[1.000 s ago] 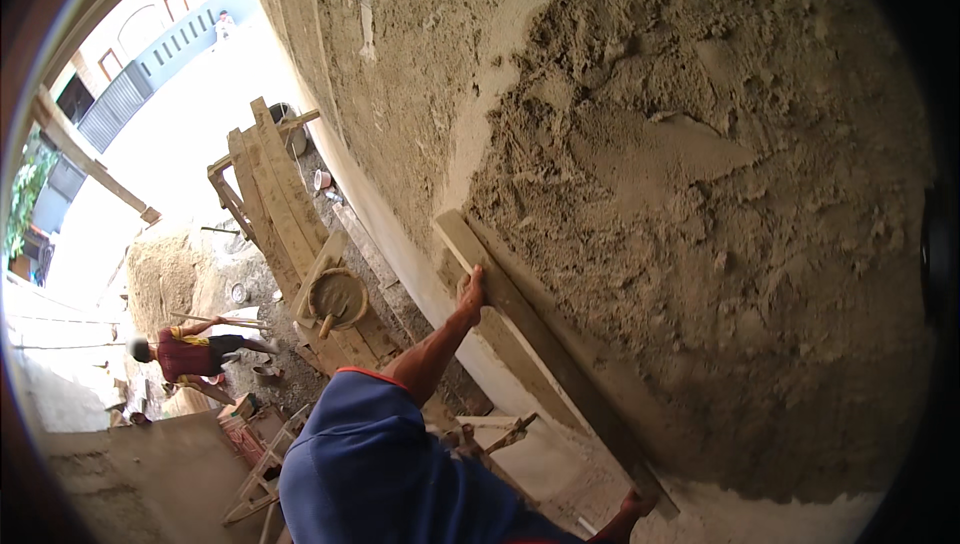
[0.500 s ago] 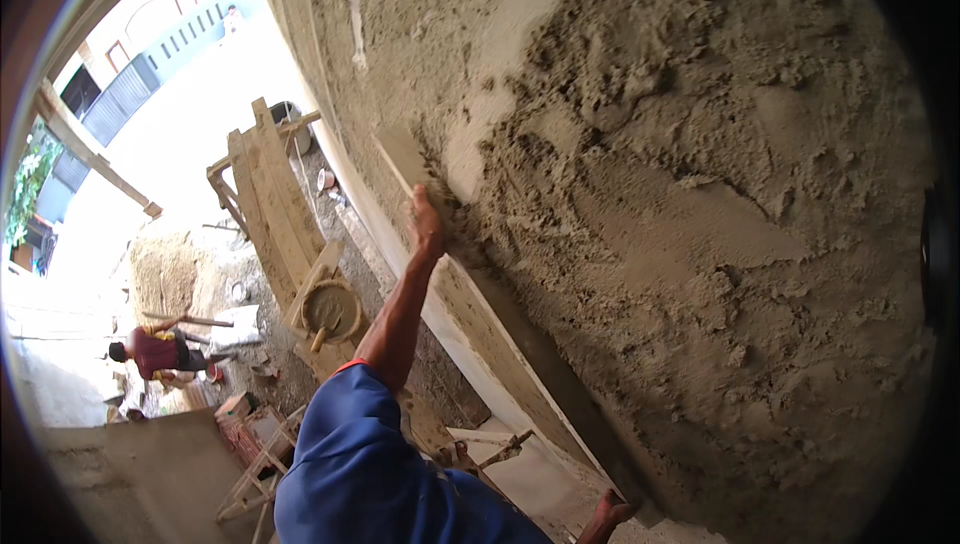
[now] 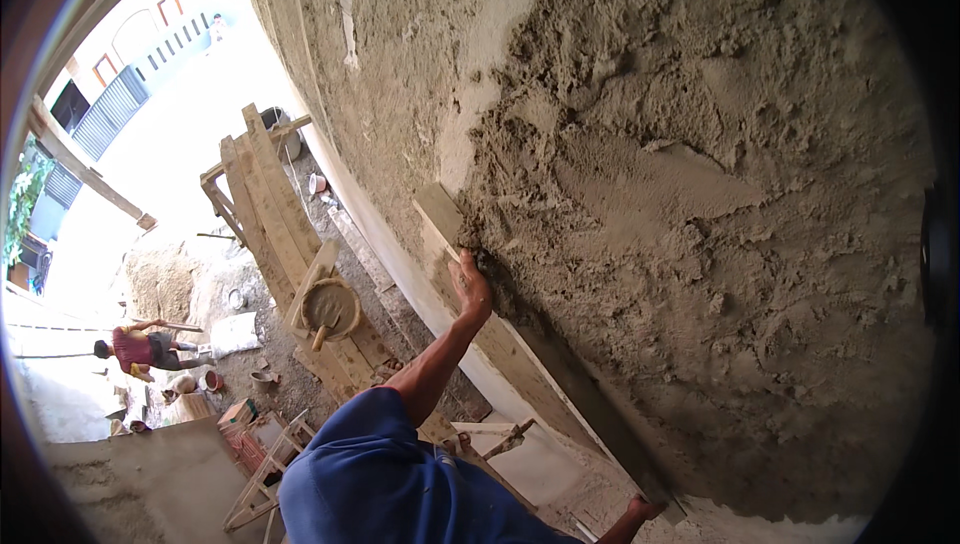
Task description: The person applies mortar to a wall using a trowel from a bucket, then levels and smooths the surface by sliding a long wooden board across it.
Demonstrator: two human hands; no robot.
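A long wooden straightedge board (image 3: 585, 399) lies slantwise against a wall of wet, rough plaster (image 3: 640, 204), running from the middle of the view down to the lower right. My left hand (image 3: 472, 286) grips it near its upper end, fingers wrapped over the edge. Toward the lower end my right hand (image 3: 645, 510) is closed on the same board, its fingers partly hidden. Loose mortar is heaped along the board's edge beside my left hand. Smoother plaster (image 3: 400, 94) shows to the left of the rough patch.
Scaffold planks (image 3: 265, 209) stand below on the left, carrying a round mortar tub (image 3: 330, 309) with a handled tool in it. Farther left a person in a dark red shirt (image 3: 135, 346) holds a long-handled thing. Bricks (image 3: 250, 434) and a wooden frame (image 3: 268, 474) are at lower left.
Both hands have moved the board right and down across the wall. The view has shifted slightly, and the person below has changed posture a little.
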